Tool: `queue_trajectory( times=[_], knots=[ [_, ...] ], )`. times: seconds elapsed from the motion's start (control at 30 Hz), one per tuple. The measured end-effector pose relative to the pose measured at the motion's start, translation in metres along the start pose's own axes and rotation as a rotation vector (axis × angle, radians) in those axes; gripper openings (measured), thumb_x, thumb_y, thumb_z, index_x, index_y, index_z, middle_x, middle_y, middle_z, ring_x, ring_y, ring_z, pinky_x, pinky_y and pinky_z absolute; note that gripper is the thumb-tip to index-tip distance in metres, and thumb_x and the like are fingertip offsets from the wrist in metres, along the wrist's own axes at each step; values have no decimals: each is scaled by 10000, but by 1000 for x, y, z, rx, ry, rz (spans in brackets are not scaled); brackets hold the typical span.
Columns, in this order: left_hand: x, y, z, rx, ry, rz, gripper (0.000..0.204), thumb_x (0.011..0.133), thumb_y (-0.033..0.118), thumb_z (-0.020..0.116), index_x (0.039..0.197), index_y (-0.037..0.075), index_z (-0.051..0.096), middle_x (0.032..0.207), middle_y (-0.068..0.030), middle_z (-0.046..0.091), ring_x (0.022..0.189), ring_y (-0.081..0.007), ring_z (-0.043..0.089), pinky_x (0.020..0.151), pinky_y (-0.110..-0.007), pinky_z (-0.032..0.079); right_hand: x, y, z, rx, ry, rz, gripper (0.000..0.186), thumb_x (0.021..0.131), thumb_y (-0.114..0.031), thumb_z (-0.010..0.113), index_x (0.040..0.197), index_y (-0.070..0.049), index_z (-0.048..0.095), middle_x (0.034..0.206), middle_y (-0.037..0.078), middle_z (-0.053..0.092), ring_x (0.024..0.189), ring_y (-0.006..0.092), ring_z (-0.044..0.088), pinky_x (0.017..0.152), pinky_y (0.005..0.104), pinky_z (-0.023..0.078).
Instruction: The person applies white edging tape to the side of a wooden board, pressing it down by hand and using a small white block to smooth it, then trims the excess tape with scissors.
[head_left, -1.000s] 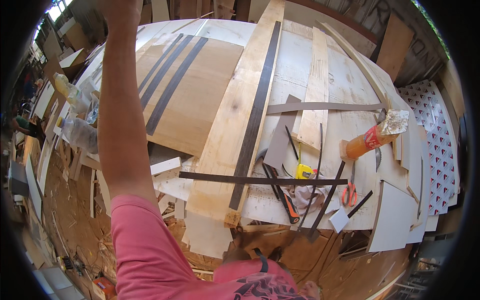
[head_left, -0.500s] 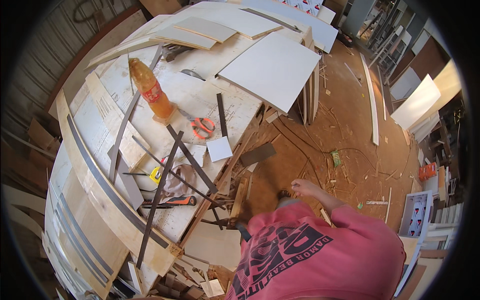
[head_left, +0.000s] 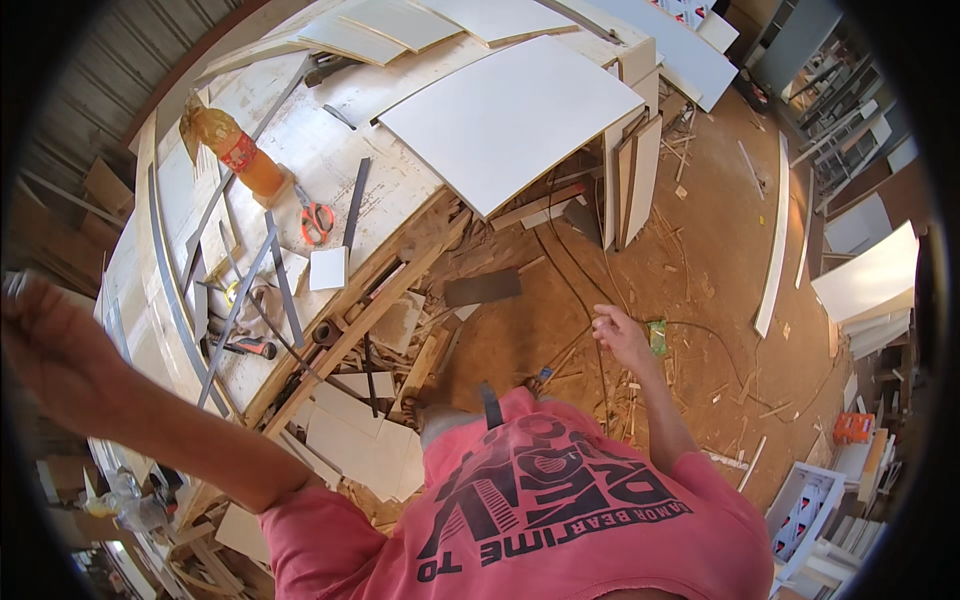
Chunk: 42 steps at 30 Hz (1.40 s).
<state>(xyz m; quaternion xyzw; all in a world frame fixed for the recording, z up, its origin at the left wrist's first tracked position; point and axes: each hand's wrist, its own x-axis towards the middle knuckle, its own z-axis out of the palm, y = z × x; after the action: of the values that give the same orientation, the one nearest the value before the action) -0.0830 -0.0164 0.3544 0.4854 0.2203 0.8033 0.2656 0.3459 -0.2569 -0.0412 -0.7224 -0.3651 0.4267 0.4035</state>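
Item: my shirt, pink, dark print. Item: my left hand, raised at the left rim, fingers curled in; a small shiny thing shows by the fingertips, but the view is cut off there and I cannot tell whether I am pinching it. Item: my right hand, low over the floor, fingers loosely bent, nothing seen in it. Handling note: with both arms out beside the bench, best to keep elbows clear of the dark strips, mind the dark scrap underfoot, and lift any strip near its middle so its neighbours do not snag. Strips, described: on the bench, beyond my left forearm; long, thin, flat, several crossing. Item: tool, orange-and-black handle, beside them. Item: white square. Item: scissors, orange handles. Item: bottle, orange, red label. Item: white board, large, overhanging the bench edge.
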Motion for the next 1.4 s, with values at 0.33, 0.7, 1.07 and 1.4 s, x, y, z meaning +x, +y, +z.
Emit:
queue_trajectory(
  times=[0.33,0.7,1.07,1.4],
  knots=[
    [-217,-114,189,-435,-613,-597,152,967,87,513,1050,-25,574,872,-100,640,745,-149,623,709,-297,539,-33,-174,-118,-157,670,-911,387,916,-136,601,1281,-40,513,1153,126,575,994,207,597,877,336,480],
    [-282,-236,197,-277,-582,-1099,141,955,105,524,1031,11,596,835,-57,630,768,-136,606,727,-293,512,111,-157,-129,-339,-174,-206,478,931,-324,559,1348,-111,465,1275,150,552,1128,309,553,962,381,437],
    [-306,-300,159,-56,-271,-1331,269,995,200,459,1187,24,525,1045,-103,601,951,-169,603,825,-307,509,220,-153,-124,-441,-413,52,392,972,-304,489,1293,-86,543,892,109,631,781,189,613,735,307,486],
    [-414,-333,189,87,380,-1416,404,982,315,495,1248,16,445,1027,-108,607,902,-159,604,770,-297,519,336,-136,-108,-695,-1111,-261,353,964,-251,481,1271,-93,552,1028,147,651,880,280,634,794,365,487]
  ],
)
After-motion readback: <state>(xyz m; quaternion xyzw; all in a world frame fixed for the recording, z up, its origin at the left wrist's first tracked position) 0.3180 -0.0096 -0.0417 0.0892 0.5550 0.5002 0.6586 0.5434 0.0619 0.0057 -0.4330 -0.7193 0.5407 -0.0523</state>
